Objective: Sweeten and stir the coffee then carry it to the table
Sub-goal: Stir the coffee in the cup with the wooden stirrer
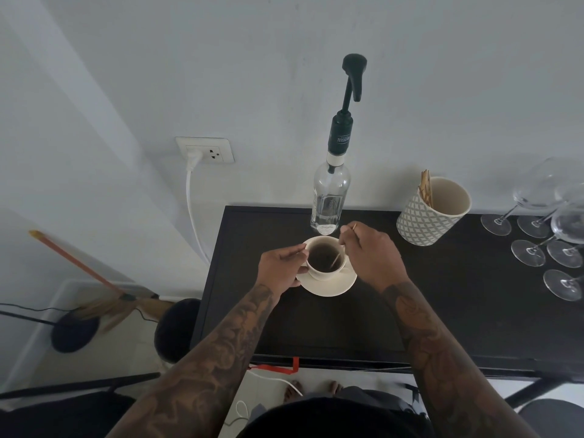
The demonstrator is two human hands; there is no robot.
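Observation:
A cream cup of dark coffee (325,258) stands on a cream saucer (331,286) on a black counter (347,327). My left hand (279,268) grips the cup's left side, fingers at the rim. My right hand (371,252) pinches a thin wooden stir stick (336,259) whose lower end dips into the coffee. Just behind the cup stands a clear syrup bottle (328,197) with a tall black pump, its spout pointing down above the counter.
A patterned holder (429,213) with several wooden sticks stands at the right rear. Several upturned wine glasses (550,245) crowd the far right of the counter. A white cable hangs from a wall socket (205,150) at the left; a broom leans by the floor.

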